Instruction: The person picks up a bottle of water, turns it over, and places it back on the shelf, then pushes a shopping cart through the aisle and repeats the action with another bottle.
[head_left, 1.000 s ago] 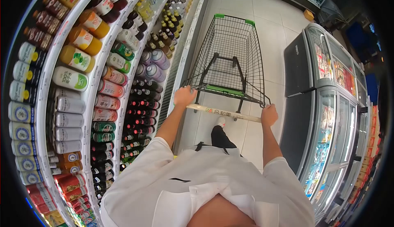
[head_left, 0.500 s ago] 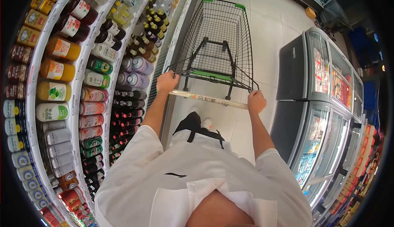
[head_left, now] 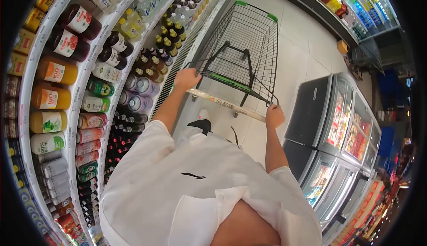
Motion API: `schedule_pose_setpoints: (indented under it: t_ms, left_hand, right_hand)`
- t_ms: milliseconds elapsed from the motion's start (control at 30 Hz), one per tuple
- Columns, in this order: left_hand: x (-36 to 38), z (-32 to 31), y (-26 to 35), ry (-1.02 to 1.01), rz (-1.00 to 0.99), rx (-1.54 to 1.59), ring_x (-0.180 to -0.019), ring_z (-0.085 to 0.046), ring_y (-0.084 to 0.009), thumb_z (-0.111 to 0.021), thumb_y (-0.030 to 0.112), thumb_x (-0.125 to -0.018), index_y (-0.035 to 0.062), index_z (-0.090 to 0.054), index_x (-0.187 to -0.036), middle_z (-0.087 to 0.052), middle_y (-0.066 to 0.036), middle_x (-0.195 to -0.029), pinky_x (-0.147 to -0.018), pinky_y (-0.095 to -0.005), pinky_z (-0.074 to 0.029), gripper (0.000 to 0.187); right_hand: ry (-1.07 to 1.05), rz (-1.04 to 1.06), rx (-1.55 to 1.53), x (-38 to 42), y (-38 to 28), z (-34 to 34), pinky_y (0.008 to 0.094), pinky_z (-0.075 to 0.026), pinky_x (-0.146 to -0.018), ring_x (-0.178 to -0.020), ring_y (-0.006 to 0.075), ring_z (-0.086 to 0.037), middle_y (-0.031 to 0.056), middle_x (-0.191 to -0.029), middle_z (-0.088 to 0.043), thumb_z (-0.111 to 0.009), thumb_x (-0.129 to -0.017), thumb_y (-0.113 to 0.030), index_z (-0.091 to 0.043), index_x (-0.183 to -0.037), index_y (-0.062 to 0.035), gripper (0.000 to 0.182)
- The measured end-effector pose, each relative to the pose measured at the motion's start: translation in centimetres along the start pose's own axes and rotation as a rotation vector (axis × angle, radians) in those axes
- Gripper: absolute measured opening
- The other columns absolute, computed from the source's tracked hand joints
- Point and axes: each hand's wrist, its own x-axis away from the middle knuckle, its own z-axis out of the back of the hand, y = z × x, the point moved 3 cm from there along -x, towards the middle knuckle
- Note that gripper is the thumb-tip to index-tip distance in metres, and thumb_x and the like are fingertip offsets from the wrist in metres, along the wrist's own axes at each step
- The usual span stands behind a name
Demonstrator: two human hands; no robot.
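A black wire shopping cart point(head_left: 247, 39) with green corner pieces stands in front of me; its basket holds nothing I can see. My left hand point(head_left: 187, 79) is closed around the left end of the cart's handle frame, close to the shelves. At the right end, my right hand point(head_left: 275, 116) grips the frame in the same way. Between my hands runs the pale handle bar point(head_left: 227, 104) with printed characters on it.
Shelves of bottles and cans point(head_left: 55, 72) curve along my left, with a grille at their base. Glass-topped freezers point(head_left: 344, 126) stand on the right. Another lit drink shelf point(head_left: 351, 8) lies ahead at the upper right, near a small yellow box point(head_left: 342, 46).
The shelves and freezers have shifted in view, and more of the far drink shelf shows. The cart appears slightly turned and further right. Both hands still hold it.
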Motion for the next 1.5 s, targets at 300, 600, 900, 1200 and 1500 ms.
schedule_pose_setpoints:
  t_ms: [300,600,900,1200,1500]
  left_hand:
    - [-11.0,0.1,5.1,0.111,-0.222,0.052,-0.068,-0.066,-0.0315,-0.058,0.049,-0.083,0.0112,-0.073,-0.069,-0.067,-0.011,-0.067,-0.067,-0.0424,-0.053,0.043]
    - [-22.8,0.5,9.8,0.018,0.033,0.188,-0.072,-0.069,-0.0294,-0.064,0.045,-0.076,0.0135,-0.075,-0.076,-0.070,-0.010,-0.071,-0.066,-0.0418,-0.054,0.034]
    - [-28.9,7.3,16.3,0.335,-0.097,0.798,-0.054,-0.055,-0.0225,-0.071,0.031,-0.078,0.0062,-0.067,-0.070,-0.058,-0.006,-0.058,-0.055,-0.0357,-0.044,0.026]
    - [-16.8,39.4,21.6,1.031,-1.081,1.293,-0.044,-0.046,-0.0131,-0.071,0.028,-0.078,0.0099,-0.057,-0.063,-0.049,0.001,-0.057,-0.041,-0.0281,-0.031,0.027]
    - [-15.9,41.7,17.2,1.342,-1.524,1.430,-0.032,-0.035,-0.0093,-0.040,0.067,-0.092,0.0037,-0.050,-0.066,-0.043,-0.007,-0.061,-0.027,-0.0226,-0.024,0.069]
  right_hand:
    - [-0.129,0.032,0.054,-12.2,-4.8,-3.3,0.0462,-0.049,-0.065,-0.066,0.0361,-0.065,0.0164,-0.072,-0.068,-0.051,-0.087,-0.027,-0.065,-0.072,-0.0049,0.030]
    - [-0.621,0.909,-0.206,-16.0,-25.5,-7.4,0.0446,-0.053,-0.073,-0.084,0.0398,-0.066,0.0208,-0.090,-0.066,-0.074,-0.075,-0.056,-0.061,-0.095,0.0010,0.062]
    - [-0.878,1.058,-0.208,-23.0,-34.2,-15.0,0.0472,-0.055,-0.075,-0.084,0.0372,-0.068,0.0204,-0.098,-0.069,-0.072,-0.079,-0.040,-0.067,-0.105,-0.0043,0.044]
    - [-0.428,0.862,-0.528,-24.2,-35.5,-28.2,0.0363,-0.052,-0.079,-0.094,0.0240,-0.066,0.0137,-0.105,-0.070,-0.065,-0.090,-0.027,-0.064,-0.115,0.0025,0.039]
    - [-0.659,0.948,-0.020,-33.9,-37.9,-18.0,0.0504,-0.053,-0.068,-0.074,0.0422,-0.067,0.0234,-0.075,-0.067,-0.065,-0.083,-0.040,-0.072,-0.092,-0.0058,0.036]
